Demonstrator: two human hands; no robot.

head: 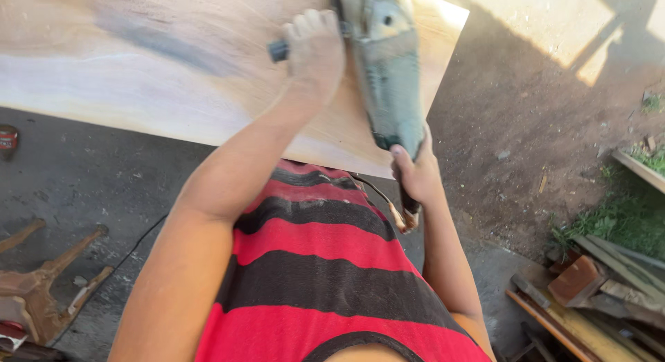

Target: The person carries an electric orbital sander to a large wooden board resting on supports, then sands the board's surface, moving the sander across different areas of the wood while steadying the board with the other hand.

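A dusty grey angle grinder rests on a wide pale wooden board that fills the top of the view. My left hand is closed around the grinder's black side handle at the tool's left. My right hand grips the rear end of the grinder body near the board's front edge. A black cord runs from the tool's tail down across my red and black striped shirt. The grinder's disc is hidden under the tool body.
Carved wooden legs lie on the dark ground at lower left. A small red can sits at the left edge. Scrap wood and bricks are piled at lower right beside grass. Bare dirt lies to the right.
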